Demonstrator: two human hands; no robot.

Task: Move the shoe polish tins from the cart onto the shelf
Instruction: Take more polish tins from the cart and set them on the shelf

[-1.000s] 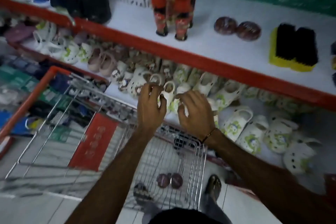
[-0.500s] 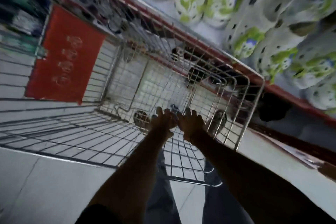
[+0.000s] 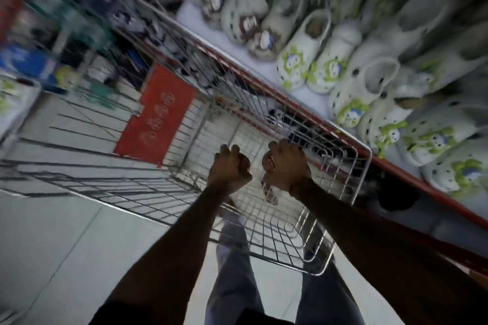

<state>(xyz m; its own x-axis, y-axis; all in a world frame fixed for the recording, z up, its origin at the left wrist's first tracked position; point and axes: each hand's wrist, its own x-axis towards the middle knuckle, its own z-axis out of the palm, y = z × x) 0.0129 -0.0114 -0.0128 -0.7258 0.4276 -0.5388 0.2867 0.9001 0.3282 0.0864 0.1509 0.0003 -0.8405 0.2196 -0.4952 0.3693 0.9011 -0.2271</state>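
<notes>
Both my hands are inside the wire cart [image 3: 361,166], raised a little above its bottom. My right hand [image 3: 289,170] is closed around a round reddish-brown shoe polish tin [image 3: 269,161] whose shiny lid faces left. My left hand [image 3: 228,170] is curled into a fist around a second dark tin [image 3: 244,163]; only a glinting edge of it shows past the fingers. The two hands are side by side, a small gap between them. The upper shelf with the other tins is out of view.
A red-edged shelf [image 3: 311,116] full of white clogs with green figures [image 3: 298,60] runs along the right, close to the cart. A red panel [image 3: 158,116] hangs on the cart's far side. My legs and pale floor tiles [image 3: 66,240] are below.
The view dropped from the shelf into the cart. My hands went down to the cart's bottom, closed on the two tins lying there, and have now risen slightly with them.
</notes>
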